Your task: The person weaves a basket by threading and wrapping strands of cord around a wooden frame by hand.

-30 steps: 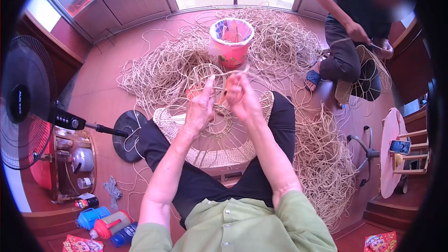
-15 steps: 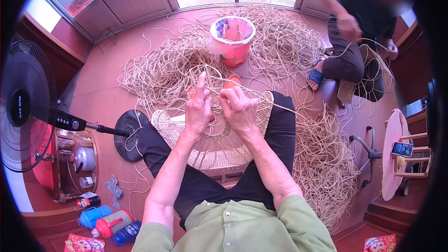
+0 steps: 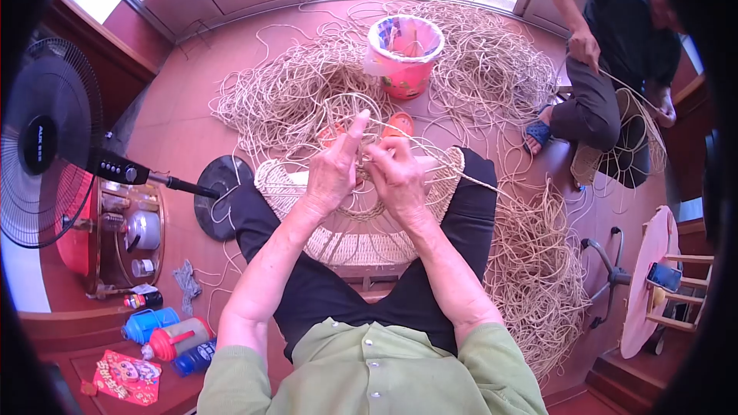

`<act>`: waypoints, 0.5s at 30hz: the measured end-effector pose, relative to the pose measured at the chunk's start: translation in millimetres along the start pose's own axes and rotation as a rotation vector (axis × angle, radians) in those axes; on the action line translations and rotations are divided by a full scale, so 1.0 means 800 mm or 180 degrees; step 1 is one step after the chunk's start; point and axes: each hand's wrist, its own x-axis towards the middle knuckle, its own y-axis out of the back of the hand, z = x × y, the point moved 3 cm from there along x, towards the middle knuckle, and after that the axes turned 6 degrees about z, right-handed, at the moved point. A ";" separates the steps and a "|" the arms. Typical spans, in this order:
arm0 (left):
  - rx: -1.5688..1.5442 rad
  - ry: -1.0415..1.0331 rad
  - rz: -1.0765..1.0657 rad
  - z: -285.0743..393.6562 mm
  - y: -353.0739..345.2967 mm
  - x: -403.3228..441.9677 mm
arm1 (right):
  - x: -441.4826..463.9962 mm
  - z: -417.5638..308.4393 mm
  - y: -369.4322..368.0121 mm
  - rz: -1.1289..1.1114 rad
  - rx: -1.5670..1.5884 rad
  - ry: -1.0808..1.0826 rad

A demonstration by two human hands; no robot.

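A half-round woven piece of pale cord (image 3: 357,250) rests across my lap, with loose cords running through its open middle. Over that opening, my left hand (image 3: 335,173) is closed on the cord strands, its index finger pointing upward. Close beside it, my right hand (image 3: 399,180) pinches a pale cord (image 3: 478,181) that trails off to the right over my knee. The fingertips of both hands nearly meet, and the exact crossing of the strands between them is hard to make out.
Big tangled heaps of cord (image 3: 530,277) lie ahead and to the right. A pink bucket (image 3: 406,77) stands among them. A fan (image 3: 46,142) and several bottles (image 3: 178,338) are at left. At upper right, a seated person (image 3: 615,54) handles cord. A round-topped stool (image 3: 646,284) lies tipped at right.
The view has turned slightly, so the surroundings sit farther right. My right hand's fingertips are closer to my left hand. The other person's raised hand has come down toward the knee.
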 end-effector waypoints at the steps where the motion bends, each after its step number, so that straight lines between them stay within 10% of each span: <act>1: 0.0072 -0.0268 0.0119 0.003 0.000 -0.002 | 0.002 0.002 0.003 0.0116 0.0273 -0.0308; 6: 0.0060 -0.0126 0.1092 0.020 0.001 -0.030 | 0.001 0.004 0.018 0.0087 0.0405 -0.0004; 15: -0.2092 0.2577 0.2119 0.015 0.043 -0.083 | -0.005 -0.009 0.021 0.0029 0.0151 0.0706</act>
